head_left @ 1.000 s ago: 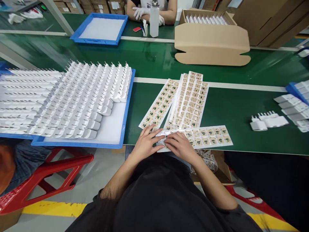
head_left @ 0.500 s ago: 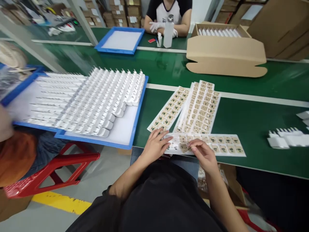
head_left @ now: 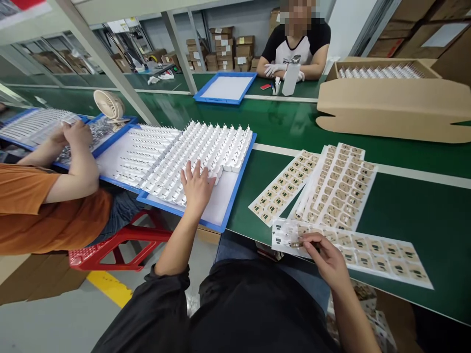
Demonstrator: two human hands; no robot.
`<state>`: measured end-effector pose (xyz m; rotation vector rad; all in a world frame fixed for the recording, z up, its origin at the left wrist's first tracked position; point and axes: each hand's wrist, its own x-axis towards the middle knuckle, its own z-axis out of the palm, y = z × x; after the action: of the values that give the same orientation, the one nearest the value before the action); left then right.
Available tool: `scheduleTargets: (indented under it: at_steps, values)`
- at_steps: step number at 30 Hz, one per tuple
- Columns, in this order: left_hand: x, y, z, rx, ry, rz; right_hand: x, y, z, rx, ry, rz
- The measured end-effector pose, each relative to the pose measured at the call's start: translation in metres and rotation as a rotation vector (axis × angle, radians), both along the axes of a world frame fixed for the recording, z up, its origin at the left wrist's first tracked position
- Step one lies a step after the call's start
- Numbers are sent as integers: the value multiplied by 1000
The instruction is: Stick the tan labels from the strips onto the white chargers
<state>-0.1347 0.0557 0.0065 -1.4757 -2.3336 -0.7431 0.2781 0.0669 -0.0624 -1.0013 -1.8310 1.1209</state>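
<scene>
My left hand [head_left: 196, 189] is over the rows of white plastic parts [head_left: 165, 169] in a blue tray [head_left: 225, 215], its fingers spread and nothing seen in its grip. Between the thumb and fingers of my right hand [head_left: 326, 255] is a small tan sticker [head_left: 295, 244], held above the left part of a sticker sheet [head_left: 390, 255]. That sheet lies at the table's front edge, with bare backing at its left end. Behind it are a fanned stack of sticker sheets [head_left: 340, 186] and a separate slanted sheet [head_left: 283, 189].
An open cardboard box [head_left: 390, 108] stands at the back right. Across the table sits a person with gloved hands, near a bottle [head_left: 291, 79] and an empty blue tray [head_left: 225, 88]. At left, a person in orange works beside a small fan [head_left: 109, 104].
My left hand has left the sticker sheet and moved left over the white parts. My right hand has lifted the sticker slightly. The view has shifted left and up.
</scene>
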Motion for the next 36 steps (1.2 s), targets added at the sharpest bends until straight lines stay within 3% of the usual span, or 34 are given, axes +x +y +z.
scheduleTargets:
  at_steps: [7, 10, 12, 15, 19, 22, 26, 31, 33, 36]
  values:
    - [16, -7, -5, -96, 152, -67, 0, 1, -4, -21, -2, -10]
    - [17, -9, -1, -123, 97, -72, -2, 2, -1, -12, -53, 8]
    - [17, -13, 3, -48, 12, -92, -4, 2, 3, -3, -82, 9]
    - [25, -24, 4, 125, -317, -218, -10, 1, 11, 10, -116, -5]
    - [67, -38, -14, 251, -1105, -486, -18, -1, 21, 40, -127, -18]
    - [113, -42, -33, 172, -1531, -583, -26, -5, 32, 18, -32, 7]
    - [164, -43, -45, 3, -1790, -642, -41, -14, 53, -95, 246, 102]
    - [186, -42, -46, -20, -1908, -730, -51, -21, 66, -185, 414, 75]
    - [185, -41, -46, -3, -1821, -806, -49, -21, 64, -196, 440, 50]
    - [181, -39, -43, -108, -1574, -902, -46, -22, 61, -210, 415, 27]
